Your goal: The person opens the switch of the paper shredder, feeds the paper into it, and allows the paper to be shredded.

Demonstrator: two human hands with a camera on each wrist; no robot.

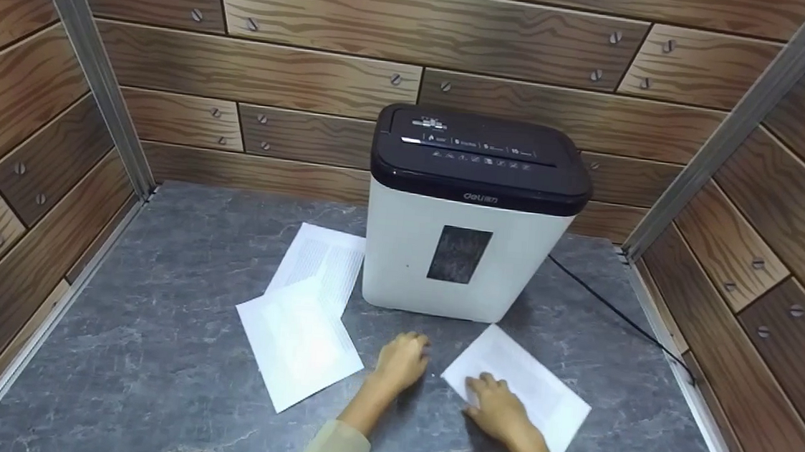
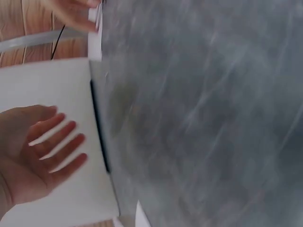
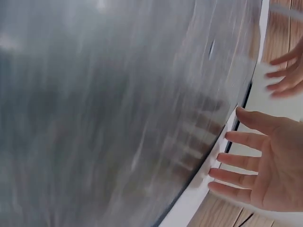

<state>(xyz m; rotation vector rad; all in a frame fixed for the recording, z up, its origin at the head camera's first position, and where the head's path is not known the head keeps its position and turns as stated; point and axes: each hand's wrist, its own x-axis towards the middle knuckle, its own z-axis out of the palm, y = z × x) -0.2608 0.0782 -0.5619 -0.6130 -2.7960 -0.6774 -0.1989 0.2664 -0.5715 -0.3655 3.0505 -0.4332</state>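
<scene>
My left hand hovers or rests just in front of the paper shredder; the head view leaves its contact with the surface unclear. Its fingers are loosely extended and hold nothing. On the right, my right hand is over the near left edge of a white paper sheet. Spread, fairly straight fingers appear at that sheet in the right wrist view, but whether they touch it I cannot tell. The shredder has a white bin, a dark top with a feed slot and a small window.
Left of the shredder, a plain white sheet overlaps a sheet with printed lines. A black cord runs from behind the shredder to the right wall. Wood-patterned walls enclose the grey marbled surface.
</scene>
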